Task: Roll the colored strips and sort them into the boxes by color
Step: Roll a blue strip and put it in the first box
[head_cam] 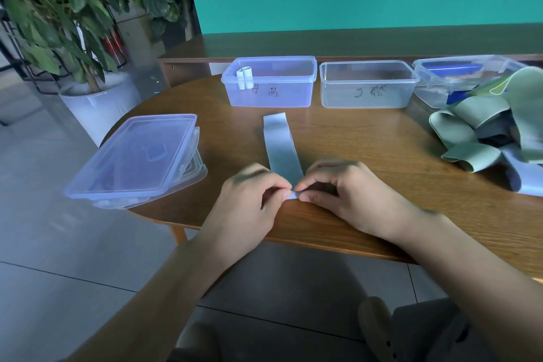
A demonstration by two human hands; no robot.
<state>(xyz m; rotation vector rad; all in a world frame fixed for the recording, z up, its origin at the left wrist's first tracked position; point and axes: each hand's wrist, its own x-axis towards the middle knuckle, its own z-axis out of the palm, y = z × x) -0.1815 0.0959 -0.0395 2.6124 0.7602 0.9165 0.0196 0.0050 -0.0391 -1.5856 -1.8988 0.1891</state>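
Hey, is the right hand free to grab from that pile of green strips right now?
Probably not yet. The right hand and the left hand both pinch the near end of the gray strip. The green strips lie open on the table to its right, nothing between.

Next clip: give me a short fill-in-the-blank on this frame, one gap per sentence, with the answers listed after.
1. Both hands pinch the near end of the ____ strip.
2. The left box holds ____ rolled strips.
3. The middle box is ____.
4. The pile of unrolled strips lies on the table's ____ side.

Answers: blue; two; empty; right
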